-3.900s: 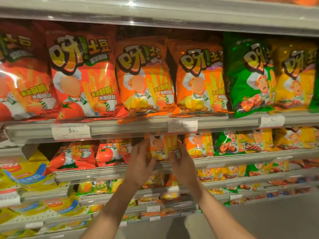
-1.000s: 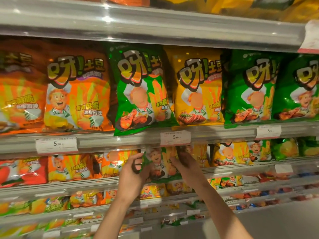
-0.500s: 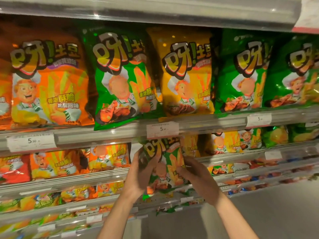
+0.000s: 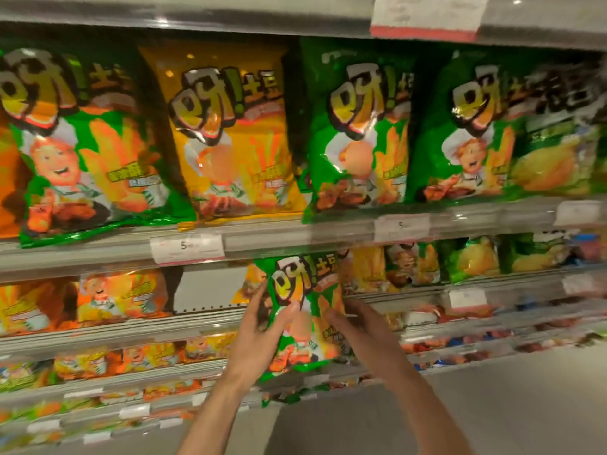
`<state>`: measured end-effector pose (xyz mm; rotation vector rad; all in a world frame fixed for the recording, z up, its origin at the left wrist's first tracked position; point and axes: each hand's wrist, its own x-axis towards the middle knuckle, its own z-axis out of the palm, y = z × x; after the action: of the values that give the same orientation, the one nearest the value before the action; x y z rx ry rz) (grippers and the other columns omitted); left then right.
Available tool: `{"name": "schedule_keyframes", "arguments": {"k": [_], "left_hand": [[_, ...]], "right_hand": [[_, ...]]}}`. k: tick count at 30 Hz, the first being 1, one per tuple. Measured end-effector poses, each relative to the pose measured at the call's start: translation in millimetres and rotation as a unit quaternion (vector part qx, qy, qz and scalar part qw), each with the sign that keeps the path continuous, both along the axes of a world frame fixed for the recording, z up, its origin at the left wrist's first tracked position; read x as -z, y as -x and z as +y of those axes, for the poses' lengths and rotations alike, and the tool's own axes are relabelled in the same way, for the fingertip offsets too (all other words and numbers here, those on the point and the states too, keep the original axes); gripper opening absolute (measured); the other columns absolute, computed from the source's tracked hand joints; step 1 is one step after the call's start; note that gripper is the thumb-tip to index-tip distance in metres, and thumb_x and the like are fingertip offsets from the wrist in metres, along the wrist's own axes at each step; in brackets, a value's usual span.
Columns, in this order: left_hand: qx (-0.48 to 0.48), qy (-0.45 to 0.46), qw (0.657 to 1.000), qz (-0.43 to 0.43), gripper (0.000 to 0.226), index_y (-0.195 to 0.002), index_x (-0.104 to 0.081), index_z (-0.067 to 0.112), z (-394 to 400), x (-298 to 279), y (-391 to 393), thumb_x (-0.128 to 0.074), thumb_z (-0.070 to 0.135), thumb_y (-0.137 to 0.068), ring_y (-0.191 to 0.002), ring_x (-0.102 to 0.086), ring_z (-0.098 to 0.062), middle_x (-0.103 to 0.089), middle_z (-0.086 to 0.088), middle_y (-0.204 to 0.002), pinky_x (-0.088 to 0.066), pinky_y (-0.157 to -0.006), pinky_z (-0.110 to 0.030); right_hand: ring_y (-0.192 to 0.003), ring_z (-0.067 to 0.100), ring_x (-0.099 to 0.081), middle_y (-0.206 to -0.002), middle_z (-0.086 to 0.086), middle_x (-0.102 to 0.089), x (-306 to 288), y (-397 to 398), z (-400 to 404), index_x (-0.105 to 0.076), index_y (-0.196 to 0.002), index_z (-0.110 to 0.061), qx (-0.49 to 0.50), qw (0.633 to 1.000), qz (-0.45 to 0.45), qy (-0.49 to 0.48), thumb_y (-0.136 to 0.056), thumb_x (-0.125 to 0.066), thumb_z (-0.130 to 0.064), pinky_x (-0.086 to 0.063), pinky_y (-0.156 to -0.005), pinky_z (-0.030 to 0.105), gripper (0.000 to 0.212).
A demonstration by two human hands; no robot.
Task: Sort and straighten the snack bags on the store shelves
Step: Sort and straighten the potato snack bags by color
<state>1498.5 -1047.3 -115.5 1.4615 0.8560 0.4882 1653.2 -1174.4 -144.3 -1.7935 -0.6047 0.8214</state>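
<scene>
Tiered store shelves [image 4: 295, 236] are filling the frame, their grey rails running slightly downhill to the right, and the upper visible tier is carrying a row of large snack bags standing upright and touching side to side: a green one [image 4: 88, 152] at the left, a yellow bag [image 4: 230, 139] beside it, then two more green bags [image 4: 358, 133] [image 4: 476, 133] toward the right, where the picture is blurring. Below that rail, a person is holding a smaller green snack bag [image 4: 305, 316] upright in front of the second tier, just right of a bare stretch of white back panel [image 4: 210, 290] and just left of small yellow and green bags [image 4: 410, 264] sitting on that tier. The left hand [image 4: 259, 339] is clamping the bag's left edge, thumb lying across the front and fingers going behind it (the fingertips themselves are hidden). The right hand [image 4: 364, 336] is reaching in at the bag's right edge with fingers spread and touching its side; whether it is actually gripping cannot be told through the blur. Small orange bags [image 4: 121, 297] are lining the second tier further left, and a white price tag [image 4: 187, 247] is sitting on the rail above the bare panel.
</scene>
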Motion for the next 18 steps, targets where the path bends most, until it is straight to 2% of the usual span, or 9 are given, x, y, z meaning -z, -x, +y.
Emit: {"name": "schedule_keyframes", "arguments": {"k": [2,3,5,7,9,11,13,15,18], "left_hand": [[0.004,-0.009,1.000,0.020,0.087,-0.154,-0.027,0.041,-9,2,-9,-0.070,0.051,-0.079,-0.128,-0.038,0.003,-0.043,0.024,-0.139,-0.034,-0.103,-0.016],[-0.003,-0.015,0.999,0.028,0.088,-0.153,-0.027,0.042,-14,2,-12,-0.073,0.048,-0.079,-0.125,-0.042,0.006,-0.043,0.026,-0.138,-0.034,-0.103,-0.016],[-0.028,-0.014,0.999,0.020,0.079,-0.145,-0.031,0.046,-22,3,-18,-0.078,0.033,-0.083,-0.108,-0.048,0.022,-0.048,0.037,-0.124,-0.039,-0.087,0.000],[-0.063,-0.003,0.998,0.003,0.072,-0.141,-0.036,0.042,-23,9,-23,-0.078,0.023,-0.086,-0.102,-0.050,0.027,-0.053,0.036,-0.115,-0.040,-0.070,0.007],[-0.081,-0.004,0.997,-0.008,0.073,-0.145,-0.042,0.037,-23,14,-26,-0.079,0.024,-0.085,-0.107,-0.059,0.019,-0.062,0.028,-0.118,-0.046,-0.078,0.001],[-0.096,0.002,0.995,-0.018,0.079,-0.147,-0.045,0.037,-21,15,-25,-0.081,0.034,-0.077,-0.119,-0.064,-0.003,-0.069,0.016,-0.124,-0.052,-0.097,-0.020],[-0.107,-0.007,0.994,-0.024,0.082,-0.148,-0.044,0.039,-19,13,-22,-0.079,0.038,-0.074,-0.126,-0.061,-0.012,-0.067,0.013,-0.129,-0.050,-0.103,-0.031],[-0.111,-0.011,0.993,-0.029,0.080,-0.149,-0.044,0.039,-16,12,-20,-0.077,0.039,-0.076,-0.124,-0.062,-0.014,-0.064,0.012,-0.130,-0.054,-0.092,-0.028],[-0.118,-0.006,0.992,-0.038,0.075,-0.148,-0.047,0.032,-11,11,-17,-0.077,0.033,-0.080,-0.119,-0.066,-0.015,-0.065,0.007,-0.132,-0.060,-0.073,-0.018]], "right_hand": [[-0.101,0.003,-0.070,-0.111,-0.013,-0.074,3,-15,-8,-0.066,-0.120,-0.036,-0.009,1.000,-0.003,-0.007,-0.091,-0.068,-0.050,-0.053,-0.078,0.019,0.032],[-0.099,0.002,-0.070,-0.111,-0.013,-0.073,6,-21,-10,-0.066,-0.121,-0.036,-0.015,1.000,-0.009,-0.008,-0.092,-0.068,-0.050,-0.055,-0.079,0.022,0.032],[-0.098,0.002,-0.068,-0.111,-0.012,-0.073,9,-29,-11,-0.066,-0.122,-0.033,-0.035,0.999,-0.022,-0.006,-0.091,-0.068,-0.051,-0.056,-0.084,0.027,0.035],[-0.110,0.000,-0.065,-0.123,-0.012,-0.069,13,-35,-10,-0.064,-0.127,-0.030,-0.042,0.999,-0.009,-0.001,-0.084,-0.070,-0.062,-0.052,-0.096,0.028,0.054],[-0.120,0.002,-0.060,-0.131,-0.014,-0.065,15,-42,-9,-0.063,-0.128,-0.033,-0.058,0.998,-0.022,0.005,-0.080,-0.068,-0.070,-0.049,-0.102,0.029,0.060],[-0.111,0.001,-0.064,-0.120,-0.014,-0.069,10,-51,-11,-0.067,-0.117,-0.030,-0.037,0.997,-0.063,-0.023,-0.087,-0.068,-0.058,-0.050,-0.090,0.022,0.040],[-0.100,0.006,-0.068,-0.108,-0.009,-0.073,7,-68,-15,-0.070,-0.108,-0.024,0.051,0.989,-0.126,-0.063,-0.091,-0.069,-0.042,-0.051,-0.082,0.022,0.025],[-0.099,0.010,-0.068,-0.111,-0.003,-0.072,9,-85,-15,-0.070,-0.111,-0.022,0.103,0.977,-0.178,-0.062,-0.093,-0.069,-0.040,-0.053,-0.081,0.020,0.026],[-0.106,0.011,-0.066,-0.117,-0.005,-0.070,17,-98,-5,-0.066,-0.120,-0.029,0.102,0.971,-0.214,-0.022,-0.089,-0.062,-0.063,-0.056,-0.091,0.032,0.047]]}}
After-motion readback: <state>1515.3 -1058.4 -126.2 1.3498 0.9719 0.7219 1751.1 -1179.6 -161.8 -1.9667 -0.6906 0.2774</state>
